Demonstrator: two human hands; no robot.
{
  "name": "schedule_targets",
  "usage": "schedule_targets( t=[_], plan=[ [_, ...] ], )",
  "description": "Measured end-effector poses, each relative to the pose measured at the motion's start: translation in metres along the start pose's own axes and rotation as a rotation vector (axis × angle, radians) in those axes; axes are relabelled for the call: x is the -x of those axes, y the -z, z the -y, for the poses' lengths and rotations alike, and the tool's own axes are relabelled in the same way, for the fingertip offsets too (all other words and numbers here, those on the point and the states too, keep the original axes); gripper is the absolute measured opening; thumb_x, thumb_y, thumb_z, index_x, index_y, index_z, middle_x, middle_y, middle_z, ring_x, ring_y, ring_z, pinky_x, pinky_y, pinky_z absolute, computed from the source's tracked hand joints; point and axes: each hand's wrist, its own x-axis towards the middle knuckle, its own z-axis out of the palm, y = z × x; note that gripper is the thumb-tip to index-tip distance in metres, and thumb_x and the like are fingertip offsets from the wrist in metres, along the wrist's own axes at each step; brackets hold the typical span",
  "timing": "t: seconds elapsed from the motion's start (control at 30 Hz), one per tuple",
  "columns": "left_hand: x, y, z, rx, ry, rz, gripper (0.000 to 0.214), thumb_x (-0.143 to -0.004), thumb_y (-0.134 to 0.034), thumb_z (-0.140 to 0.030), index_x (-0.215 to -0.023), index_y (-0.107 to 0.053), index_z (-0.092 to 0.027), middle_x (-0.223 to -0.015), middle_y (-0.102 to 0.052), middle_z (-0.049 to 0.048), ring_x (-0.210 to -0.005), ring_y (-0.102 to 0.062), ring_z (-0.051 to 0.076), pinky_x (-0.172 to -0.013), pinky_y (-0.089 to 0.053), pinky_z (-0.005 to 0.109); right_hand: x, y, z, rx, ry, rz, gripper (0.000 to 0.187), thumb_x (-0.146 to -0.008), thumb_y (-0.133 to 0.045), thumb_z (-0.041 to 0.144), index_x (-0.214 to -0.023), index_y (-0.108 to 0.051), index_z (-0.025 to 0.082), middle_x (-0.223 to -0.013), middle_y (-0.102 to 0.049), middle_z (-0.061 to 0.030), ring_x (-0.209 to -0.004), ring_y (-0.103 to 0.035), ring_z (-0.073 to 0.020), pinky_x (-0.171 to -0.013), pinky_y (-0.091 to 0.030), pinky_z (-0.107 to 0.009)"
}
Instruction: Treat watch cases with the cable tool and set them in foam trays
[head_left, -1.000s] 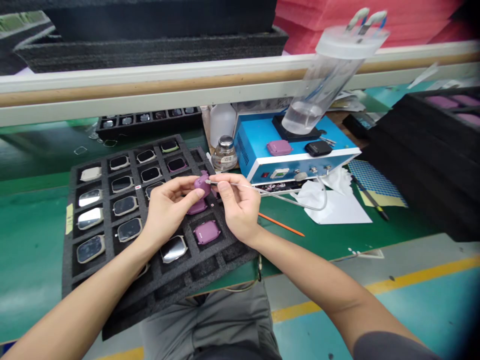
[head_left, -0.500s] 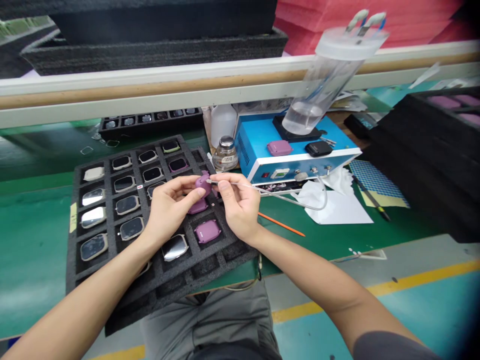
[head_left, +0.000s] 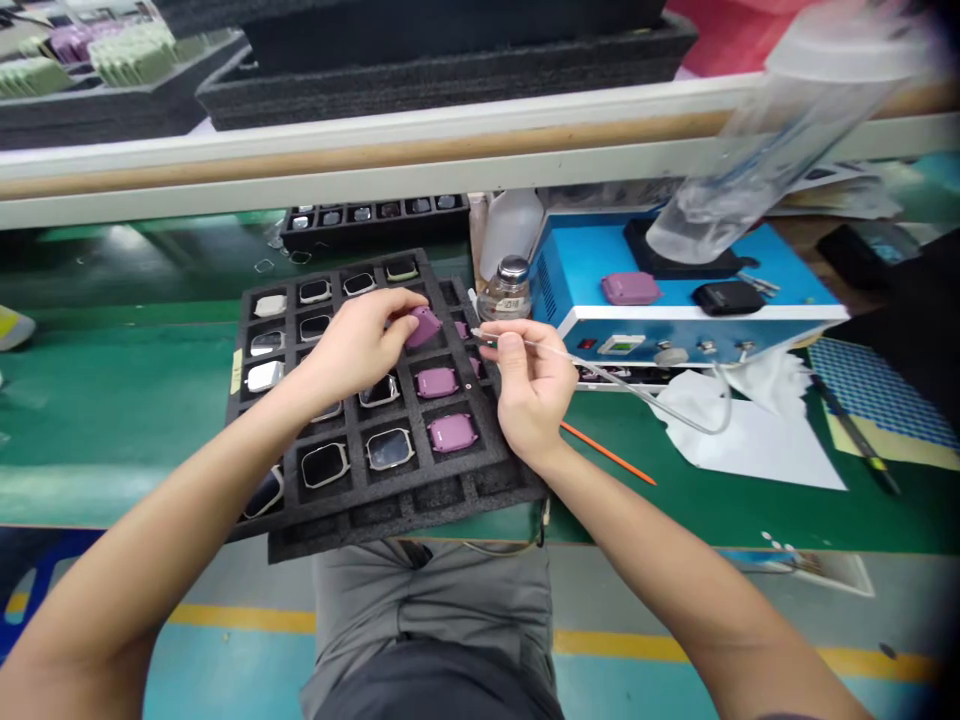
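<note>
My left hand [head_left: 360, 342] is closed on a small purple watch case [head_left: 423, 326], held just above the black foam tray [head_left: 390, 500]. My right hand [head_left: 529, 385] pinches a thin metal nozzle [head_left: 487, 337] on a clear tube [head_left: 652, 405] that runs to the blue machine [head_left: 675, 290]. The nozzle tip sits a little right of the held case, not touching it. Two more purple cases [head_left: 437, 381] lie in tray pockets below my hands. Other pockets hold dark-screened watch bodies [head_left: 324, 464].
A small glass bottle [head_left: 507, 287] and a white plastic bottle [head_left: 511, 232] stand beside the blue machine. A clear tilted cylinder [head_left: 757, 150] rises from its top. White tissue [head_left: 757, 430], an orange stick [head_left: 606, 453] and a second foam tray [head_left: 375, 220] lie on the green mat.
The view has swung left and down. My left hand has drawn the purple case away from the nozzle; a gap has opened between the two hands.
</note>
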Motion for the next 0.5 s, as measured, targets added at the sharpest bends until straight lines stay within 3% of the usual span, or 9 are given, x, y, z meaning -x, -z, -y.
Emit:
schedule_targets(
  t=[0.17,0.2,0.33,0.5],
  plan=[
    [-0.020,-0.018,0.020,-0.150,-0.044,0.232,0.037,-0.092,-0.049,-0.017,-0.114,-0.079,-0.019,-0.118,-0.078,0.0093,-0.112,-0.071,0.029,-0.103,-0.050,0.039,-0.002,-0.001,-0.001,0.000,-0.007,0.001,0.021,-0.099,-0.061,0.042,-0.100,-0.069,0.022,-0.100,-0.076,-0.0040,-0.093,-0.074,-0.0170,-0.082,-0.063,-0.032],
    [-0.023,-0.019,0.023,-0.164,-0.043,0.230,0.037,-0.092,-0.050,-0.018,-0.115,-0.079,-0.020,-0.119,-0.078,0.0091,-0.113,-0.071,0.029,-0.103,-0.050,0.039,-0.002,-0.001,-0.002,0.002,-0.007,0.001,0.021,-0.099,-0.061,0.042,-0.100,-0.068,0.022,-0.099,-0.076,-0.0039,-0.093,-0.074,-0.0169,-0.082,-0.063,-0.032],
    [-0.033,-0.013,0.031,-0.289,0.001,0.024,0.038,-0.090,-0.061,-0.028,-0.124,-0.076,-0.019,-0.128,-0.074,0.0106,-0.121,-0.066,0.033,-0.107,-0.046,0.044,-0.003,0.000,-0.004,0.006,0.000,0.005,0.020,-0.099,-0.061,0.041,-0.100,-0.068,0.022,-0.098,-0.075,-0.0039,-0.092,-0.074,-0.0167,-0.081,-0.063,-0.031],
    [-0.048,-0.012,0.041,-0.424,0.038,0.149,0.040,-0.083,-0.073,-0.032,-0.122,-0.077,-0.028,-0.119,-0.077,0.0081,-0.117,-0.067,0.035,-0.102,-0.048,0.045,-0.003,0.000,-0.006,-0.003,-0.009,-0.006,0.020,-0.099,-0.061,0.042,-0.101,-0.067,0.023,-0.097,-0.075,-0.0036,-0.089,-0.075,-0.0160,-0.079,-0.064,-0.030]
  ],
)
